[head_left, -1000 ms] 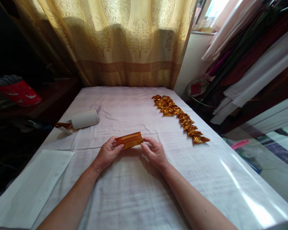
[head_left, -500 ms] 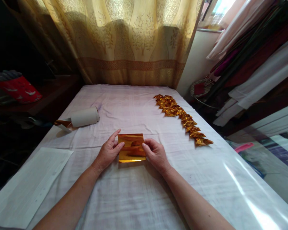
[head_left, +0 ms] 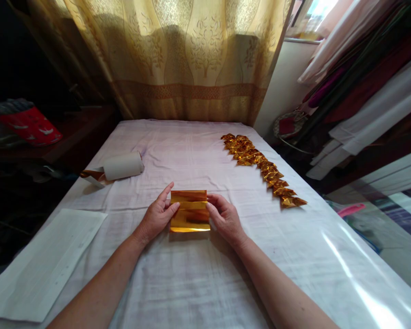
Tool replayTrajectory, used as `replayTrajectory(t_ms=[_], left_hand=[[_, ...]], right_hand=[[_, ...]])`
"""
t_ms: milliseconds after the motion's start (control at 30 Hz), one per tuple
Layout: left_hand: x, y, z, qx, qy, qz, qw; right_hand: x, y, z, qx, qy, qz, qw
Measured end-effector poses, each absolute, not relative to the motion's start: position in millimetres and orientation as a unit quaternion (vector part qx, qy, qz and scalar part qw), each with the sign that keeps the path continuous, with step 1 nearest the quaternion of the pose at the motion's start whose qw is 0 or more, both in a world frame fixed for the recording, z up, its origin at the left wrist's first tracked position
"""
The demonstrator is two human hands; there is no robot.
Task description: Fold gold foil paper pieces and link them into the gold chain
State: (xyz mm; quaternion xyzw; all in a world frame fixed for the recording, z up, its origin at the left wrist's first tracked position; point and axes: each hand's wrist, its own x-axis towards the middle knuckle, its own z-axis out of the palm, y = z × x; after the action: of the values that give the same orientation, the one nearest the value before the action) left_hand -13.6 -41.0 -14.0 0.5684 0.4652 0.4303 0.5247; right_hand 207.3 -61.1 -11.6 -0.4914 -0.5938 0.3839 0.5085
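A sheet of shiny gold foil paper [head_left: 189, 211] lies on the white cloth-covered table [head_left: 192, 274] in front of me, with a crease across its middle. My left hand [head_left: 156, 218] pinches its left edge with thumb and fingers, the index finger raised. My right hand [head_left: 224, 217] pinches the right edge the same way. A long row of several folded gold foil pieces [head_left: 264, 170] runs diagonally along the table's right side, well beyond my right hand.
A grey-white roll [head_left: 122, 166] with a foil end lies at the table's left. A white paper sheet [head_left: 41, 265] rests at the near left corner. A patterned curtain [head_left: 192, 59] hangs behind. Hanging cloths [head_left: 363, 82] crowd the right; a dark shelf with a red packet [head_left: 29, 127] stands left.
One second ago the foil was a narrow folded strip held up between both hands. It has since been opened into a wider creased sheet lying flat on the cloth.
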Motion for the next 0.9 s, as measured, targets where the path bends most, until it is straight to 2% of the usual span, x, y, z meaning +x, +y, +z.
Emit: replayTrajectory(t_ms=[200,367,433,500,567,600,700,900], left_hand=[[-13.7,-43.6,-11.2,0.569,0.452,0.416,0.547],[-13.7,-41.5,-15.0,0.597,0.49,0.433,0.465],[-13.7,-41.4,-11.5,0.625,0.516,0.458,0.366],[-11.4,-44.7,-2.6,0.663,0.53,0.487,0.206],[-4.9,-52.4,8.9,0.71,0.508,0.486,0.045],[0.1,-57.7,14.0,0.743,0.481,0.465,0.009],[18.5,-74.5,21.0,0.829,0.416,0.373,0.001],[37.6,-88.6,8.0,0.837,0.452,0.309,0.024]], right_hand=[[209.6,-61.3,-5.1,-0.483,-0.602,0.381,0.509],[208.8,-61.2,-6.1,-0.495,-0.612,0.385,0.482],[208.9,-59.1,-9.1,-0.511,-0.594,0.384,0.489],[209.2,-56.0,-12.5,-0.528,-0.557,0.387,0.511],[209.6,-53.1,-14.8,-0.535,-0.516,0.403,0.534],[209.5,-52.2,-15.2,-0.534,-0.499,0.414,0.542],[207.2,-52.7,-13.4,-0.52,-0.476,0.446,0.552],[198.6,-62.4,-2.8,-0.466,-0.513,0.485,0.533]])
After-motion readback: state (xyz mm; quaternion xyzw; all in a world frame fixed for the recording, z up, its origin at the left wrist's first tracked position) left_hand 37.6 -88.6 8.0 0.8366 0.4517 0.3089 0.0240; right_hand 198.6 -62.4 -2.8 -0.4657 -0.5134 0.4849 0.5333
